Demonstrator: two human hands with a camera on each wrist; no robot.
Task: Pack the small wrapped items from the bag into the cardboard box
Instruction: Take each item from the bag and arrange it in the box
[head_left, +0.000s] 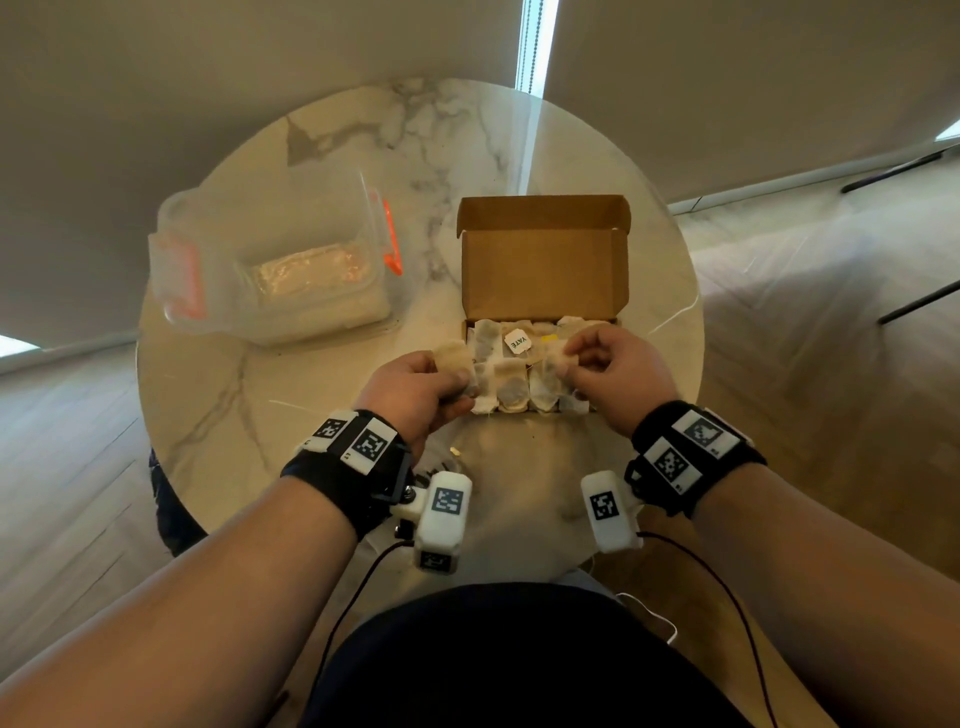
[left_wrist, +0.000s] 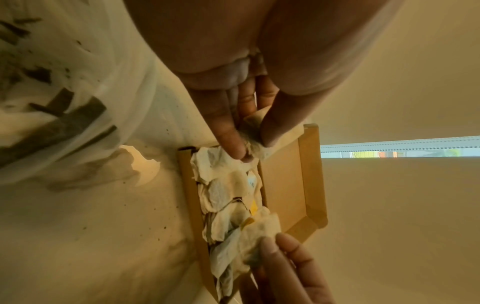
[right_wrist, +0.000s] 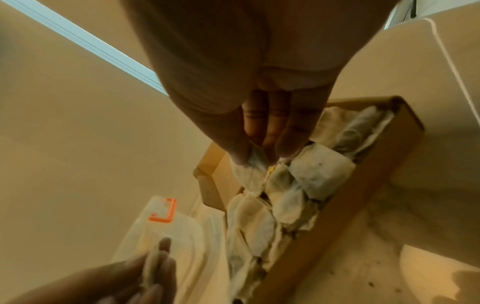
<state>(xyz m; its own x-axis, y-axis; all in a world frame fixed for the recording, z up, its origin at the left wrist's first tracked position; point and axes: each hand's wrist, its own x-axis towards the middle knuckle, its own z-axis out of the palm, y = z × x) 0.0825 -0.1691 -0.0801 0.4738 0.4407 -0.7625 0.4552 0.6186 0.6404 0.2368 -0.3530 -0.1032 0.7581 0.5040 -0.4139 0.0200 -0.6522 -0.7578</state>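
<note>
An open cardboard box (head_left: 540, 270) sits on the round marble table, lid standing up behind it. Several pale tea bags (head_left: 511, 387) fill its tray, one showing a white tag (head_left: 517, 341). My left hand (head_left: 415, 389) pinches a tea bag (head_left: 457, 364) at the box's left end; thumb and fingers (left_wrist: 231, 142) close on that bag (left_wrist: 253, 131). My right hand (head_left: 608, 374) pinches another tea bag (head_left: 558, 358) over the tray's right part, seen as a bag (right_wrist: 253, 164) under the fingertips. The clear bag (head_left: 280, 270) with an orange zip lies to the left.
The marble table (head_left: 322, 441) ends in a round edge close to my body. The plastic bag (right_wrist: 166, 232) holds more pale packets. Cables run from the wrist cameras down over my lap. Pale walls and a wooden floor surround the table.
</note>
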